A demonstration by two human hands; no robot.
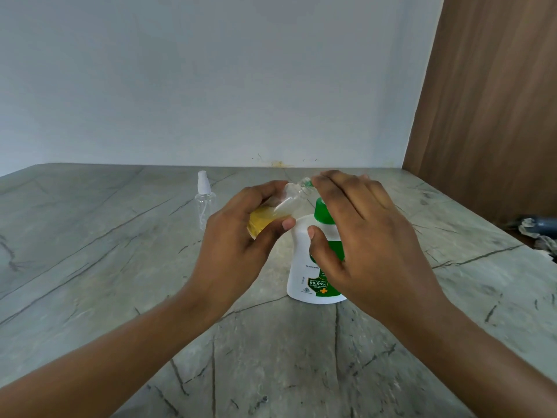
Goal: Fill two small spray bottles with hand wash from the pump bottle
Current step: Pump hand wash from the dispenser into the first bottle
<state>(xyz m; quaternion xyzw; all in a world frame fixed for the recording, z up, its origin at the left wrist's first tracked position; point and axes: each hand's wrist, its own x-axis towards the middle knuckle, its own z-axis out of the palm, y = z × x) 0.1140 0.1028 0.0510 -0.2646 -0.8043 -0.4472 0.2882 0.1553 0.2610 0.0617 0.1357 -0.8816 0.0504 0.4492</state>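
Observation:
My left hand [241, 233] grips a small clear spray bottle [280, 206] without its cap, tilted with its open neck up and to the right. Yellow liquid sits in its lower part. My right hand [358, 230] lies over the green pump head [322, 214] of the white hand wash bottle [304, 263], fingers fairly straight, hiding the nozzle. The small bottle's neck is right at my right fingertips. A second clear spray bottle [205, 203] with a white sprayer top stands upright at the back left and looks empty.
The grey marble-patterned table [120, 282] runs back to a pale wall. A brown wooden panel [494, 101] rises at the right. Crumpled grey material [539, 233] lies at the right edge.

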